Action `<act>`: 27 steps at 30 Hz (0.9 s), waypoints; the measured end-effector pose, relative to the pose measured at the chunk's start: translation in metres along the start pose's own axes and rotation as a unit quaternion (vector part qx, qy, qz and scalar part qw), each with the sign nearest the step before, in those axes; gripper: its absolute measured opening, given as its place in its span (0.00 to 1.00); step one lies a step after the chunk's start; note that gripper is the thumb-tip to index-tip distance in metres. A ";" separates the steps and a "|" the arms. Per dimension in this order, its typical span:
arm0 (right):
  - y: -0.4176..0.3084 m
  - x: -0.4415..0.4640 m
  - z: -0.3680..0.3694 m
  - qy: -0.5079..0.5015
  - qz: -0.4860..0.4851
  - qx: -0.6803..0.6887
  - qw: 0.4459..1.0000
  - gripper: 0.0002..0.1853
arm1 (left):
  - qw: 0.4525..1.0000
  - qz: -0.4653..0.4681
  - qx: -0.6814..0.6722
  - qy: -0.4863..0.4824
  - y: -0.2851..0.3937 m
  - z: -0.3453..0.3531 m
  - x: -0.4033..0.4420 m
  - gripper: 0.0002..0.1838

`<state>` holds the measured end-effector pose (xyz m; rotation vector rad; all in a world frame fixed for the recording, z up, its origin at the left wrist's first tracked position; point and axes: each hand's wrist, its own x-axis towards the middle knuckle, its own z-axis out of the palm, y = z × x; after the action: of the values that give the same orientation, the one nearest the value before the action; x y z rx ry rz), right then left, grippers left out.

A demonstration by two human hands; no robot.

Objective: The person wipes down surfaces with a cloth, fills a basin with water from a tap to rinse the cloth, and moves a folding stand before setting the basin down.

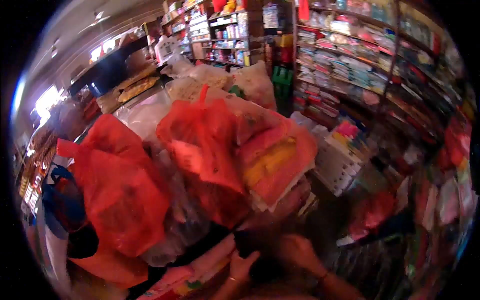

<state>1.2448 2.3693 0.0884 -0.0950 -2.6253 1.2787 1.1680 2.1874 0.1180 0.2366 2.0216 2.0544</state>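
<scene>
Black, with texture unreadable: treat as the working piece the dark item low at the centre of the view, between the two hands and partly lost in shadow. Note at its left edge the left hand, thumb set apart from the rest of the hand, with dark material at the gap; cannot tell how firmly closed, with the other fingers largely hidden. Note at its right side the right hand, blurred, fingers apparently bent toward the item; cannot tell whether gripping or only touching. Judge the step in hand as two-handed handling of the dark item, exact operation not readable. For the next move, judge as required a steady support from the left, a sure hold from the right, and free space around both. Working outward, locate the pink patterned packaging just left of the left hand, then a clear plastic bag beside a large red bag. Above the hands, locate a second red bag and, to its right, a pinkish-red bag with yellow contents showing. Farther right, find a white box with dark spots; at the rear, a pale sack and tall shelving stacked with packets
</scene>
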 end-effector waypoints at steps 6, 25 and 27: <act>0.001 0.171 -0.149 0.114 -0.149 -0.037 0.982 0.22 | 0.990 -0.086 -0.114 -0.002 0.057 0.066 0.066 0.25; -0.026 0.418 -0.179 0.009 -0.417 -0.114 0.902 0.35 | 0.913 0.152 -0.338 0.171 0.186 0.076 0.277 0.21; -0.013 0.433 -0.190 0.017 -0.400 -0.036 0.915 0.35 | 0.929 0.138 -0.319 0.129 0.192 0.074 0.281 0.24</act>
<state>0.8661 2.5740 0.2850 0.8461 -2.2548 0.8588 0.9084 2.3375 0.2951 0.1318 1.3730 2.9232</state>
